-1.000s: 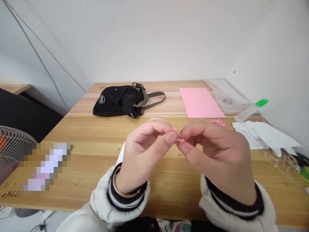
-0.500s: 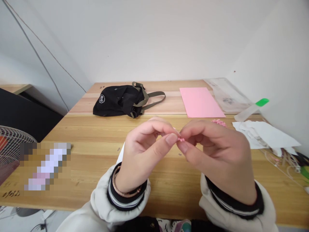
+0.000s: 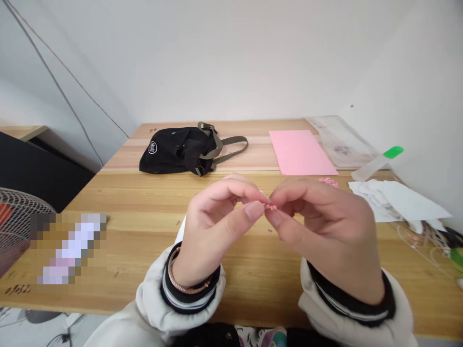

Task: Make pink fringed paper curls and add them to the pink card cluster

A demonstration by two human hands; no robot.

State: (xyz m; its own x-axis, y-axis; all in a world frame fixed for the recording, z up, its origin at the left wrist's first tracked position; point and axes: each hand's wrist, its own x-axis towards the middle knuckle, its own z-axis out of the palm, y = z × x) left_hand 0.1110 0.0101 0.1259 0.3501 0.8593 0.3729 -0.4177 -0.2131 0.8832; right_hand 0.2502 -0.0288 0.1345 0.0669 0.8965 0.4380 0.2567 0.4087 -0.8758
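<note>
Above the middle of the table, my left hand and my right hand meet at their fingertips. Both pinch a small pink bumpy piece between thumb and forefinger. Only a short bit of it shows between the two thumbs; its exact kind is too small to make out. Behind my right hand lies a little heap of thin pink pieces, partly covered by the hand.
A black bag with olive straps lies at the back left. To its right are a pink sheet, a clear plastic sheet, a green-tipped translucent tool and white papers. A fan stands at the left edge.
My left thumb has shifted slightly over the pink piece, and the bit showing between the thumbs looks a little different. Both hands stay in place.
</note>
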